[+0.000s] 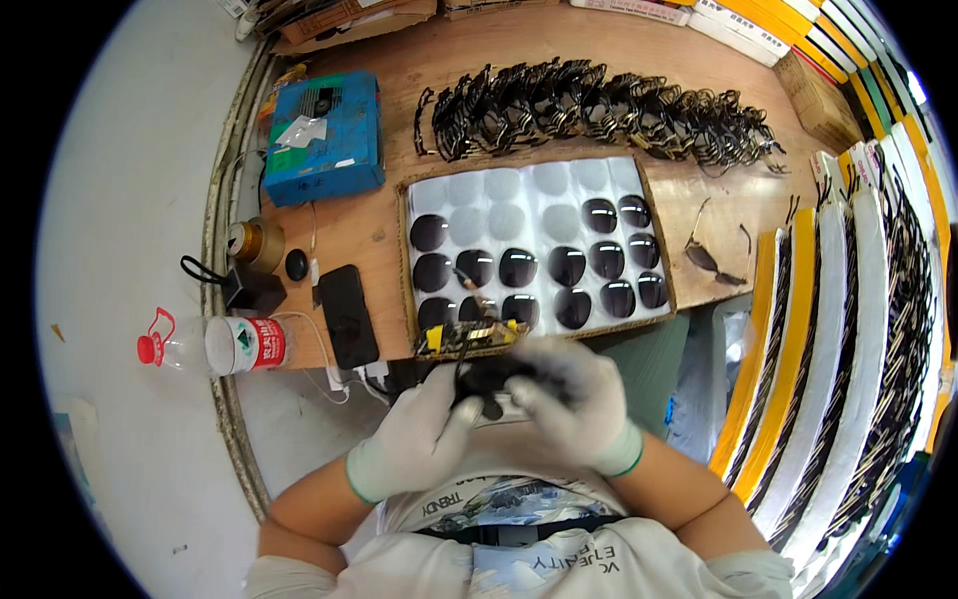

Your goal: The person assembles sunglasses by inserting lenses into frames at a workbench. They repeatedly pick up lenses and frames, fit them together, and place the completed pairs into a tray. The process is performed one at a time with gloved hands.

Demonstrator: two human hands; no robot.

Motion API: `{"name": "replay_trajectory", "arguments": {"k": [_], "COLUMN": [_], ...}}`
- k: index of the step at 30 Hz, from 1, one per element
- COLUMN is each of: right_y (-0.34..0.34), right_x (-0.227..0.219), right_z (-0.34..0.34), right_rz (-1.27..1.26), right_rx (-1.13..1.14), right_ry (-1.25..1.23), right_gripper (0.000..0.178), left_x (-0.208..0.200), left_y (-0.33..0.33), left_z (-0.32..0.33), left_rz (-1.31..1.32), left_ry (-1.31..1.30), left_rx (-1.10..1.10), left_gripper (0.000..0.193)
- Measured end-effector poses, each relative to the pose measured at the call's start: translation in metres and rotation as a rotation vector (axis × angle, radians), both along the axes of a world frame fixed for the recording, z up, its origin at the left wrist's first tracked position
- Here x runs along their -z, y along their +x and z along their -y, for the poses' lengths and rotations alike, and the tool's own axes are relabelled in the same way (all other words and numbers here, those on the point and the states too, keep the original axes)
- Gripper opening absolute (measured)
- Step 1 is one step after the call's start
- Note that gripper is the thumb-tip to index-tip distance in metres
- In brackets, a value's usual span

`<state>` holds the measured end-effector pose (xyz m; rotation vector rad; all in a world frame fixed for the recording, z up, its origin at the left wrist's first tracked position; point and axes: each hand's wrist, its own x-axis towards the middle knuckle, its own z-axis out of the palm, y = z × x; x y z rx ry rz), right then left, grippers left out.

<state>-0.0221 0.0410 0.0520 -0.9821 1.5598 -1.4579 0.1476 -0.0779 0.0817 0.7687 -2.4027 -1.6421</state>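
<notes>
Bright, fairly even indoor light; small blown-out glare at upper right rim. Pale sheen on wooden table [674,195], right side. Dim below table edge. Right hand [581,404] motion-blurred, dark item [487,379] smeared; left hand [414,434] a bit clearer. Strong fisheye: trays [823,319] bow, corners black.

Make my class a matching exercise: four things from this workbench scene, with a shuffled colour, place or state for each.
Things:
1. Right hand
2. Smartphone
3. Plastic bottle
4. Lens tray

Descriptions:
A. Topped with a red cap
B. Lined in white, holding dark lenses
C. Gloved
D. Black, left of the tray

Pairs: 1-C; 2-D; 3-A; 4-B
</notes>
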Motion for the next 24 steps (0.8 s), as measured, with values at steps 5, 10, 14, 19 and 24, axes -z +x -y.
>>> {"name": "replay_trajectory", "arguments": {"k": [5,10,14,19,24], "right_y": [-0.026,-0.022,-0.026,-0.003,0.002], "right_x": [-0.011,0.012,0.019,0.019,0.019], "right_z": [0.007,0.023,0.030,0.031,0.035], "right_rz": [-0.138,0.641,0.603,0.599,0.456], "right_rx": [-0.165,-0.307,-0.497,-0.300,-0.298], "right_ry": [-0.036,0.019,0.060,0.086,0.162], "right_gripper": [0.025,0.022,0.024,0.028,0.033], "left_x": [-0.004,0.004,0.005,0.003,-0.007], "left_y": [-0.002,0.013,0.028,0.030,0.029], "left_z": [-0.004,0.002,0.011,0.002,0.004], "left_rz": [-0.068,-0.165,-0.054,-0.097,-0.042], "left_ry": [0.100,0.393,0.300,0.407,0.166], "left_rx": [-0.039,-0.035,0.027,-0.199,-0.200], "left_gripper": [0.037,0.038,0.034,0.028,0.023]}}
